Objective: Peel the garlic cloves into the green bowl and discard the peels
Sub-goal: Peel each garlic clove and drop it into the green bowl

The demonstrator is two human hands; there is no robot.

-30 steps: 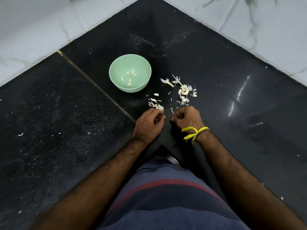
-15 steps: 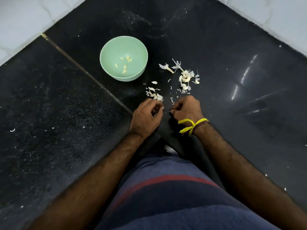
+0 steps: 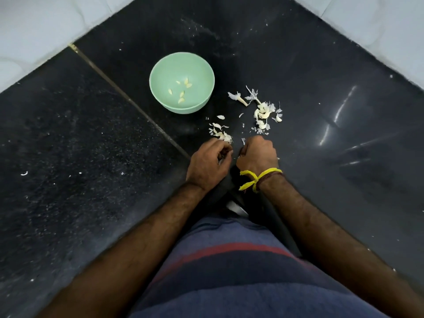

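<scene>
Both hands, left hand (image 3: 210, 165) and right hand (image 3: 258, 154), curled knuckle to knuckle near the tabletop (image 3: 91, 157) front corner, contents hidden, presumably peeling a clove; bowl (image 3: 160, 97) beyond, five cloves (image 3: 182, 89) inside; peels (image 3: 262, 113) alongside.

Whatever the left hand (image 3: 210, 165) and right hand (image 3: 258, 154) hold betw. curled fingers is hidden; can't tell if it's a clove. Both forearms cut off at 6 o'clock edge. Specks in green bowl (image 3: 160, 65) too small to ID.
</scene>
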